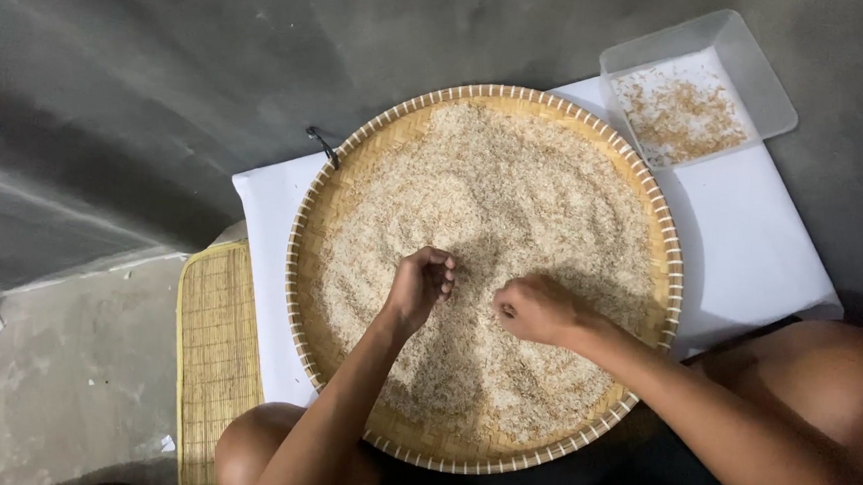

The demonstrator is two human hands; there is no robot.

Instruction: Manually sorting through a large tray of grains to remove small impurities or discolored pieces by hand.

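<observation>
Rice [514, 198] fills one round woven bamboo tray [312, 265], spread in a loose, uneven layer that thins toward the near rim. The tray rests on one white sheet [751, 242] laid over a grey floor, and its near edge lies between the person's two bare knees.

Two hands work in the grain, both near the middle of the tray and just apart from each other. The left hand [421, 284] hovers low over the rice with its fingers curled in toward the palm, the fingertips bunched close together; whether they pinch any grains cannot be told. The right hand [537, 309] lies on the rice, knuckles up, with the thumb and fingers drawn into a narrow pinch at the surface; what sits between them is too small to see.

One clear rectangular plastic container [752, 62] stands at the far right corner of the sheet, well apart from both hands and just beside the tray's far rim. A thin scatter of browner husks or grains [681, 116] covers part of its bottom.

One small woven mat [213, 359] lies on the floor to the left, its edge tucked against the white sheet. One short dark cord [322, 144] sticks out from the tray's far left rim.
</observation>
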